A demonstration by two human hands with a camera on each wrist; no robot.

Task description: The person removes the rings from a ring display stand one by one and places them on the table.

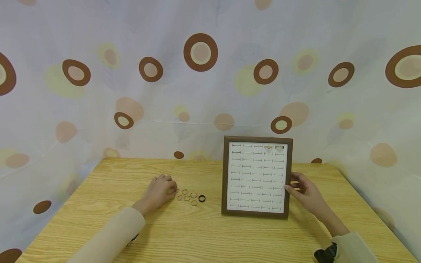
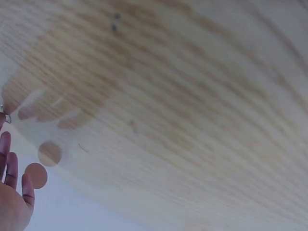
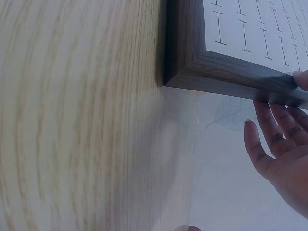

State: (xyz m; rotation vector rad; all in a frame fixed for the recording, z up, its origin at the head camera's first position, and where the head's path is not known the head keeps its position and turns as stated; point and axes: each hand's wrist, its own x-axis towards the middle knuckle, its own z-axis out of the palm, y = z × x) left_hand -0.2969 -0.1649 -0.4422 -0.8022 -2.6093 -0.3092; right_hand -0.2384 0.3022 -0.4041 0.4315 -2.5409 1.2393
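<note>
My left hand (image 1: 159, 191) is low over the table at the left end of a loose group of rings (image 1: 187, 198). Its thumb and forefinger pinch a small ring (image 2: 7, 117), visible at the left edge of the left wrist view. One ring in the group is black (image 1: 202, 198); the others look thin and metallic. A brown-framed ring display board (image 1: 256, 175) stands upright on the right, its white face lined with rows of slits. Two rings (image 1: 269, 147) sit in its top row, toward the right. With thumb in front and fingers behind, my right hand (image 1: 306, 191) grips the board's right edge.
The wood-grain table (image 1: 184, 237) ends at a patterned cloth (image 1: 200, 95) hanging behind and along both sides. A dark device (image 1: 326, 253) is strapped at the right wrist, by the sleeve.
</note>
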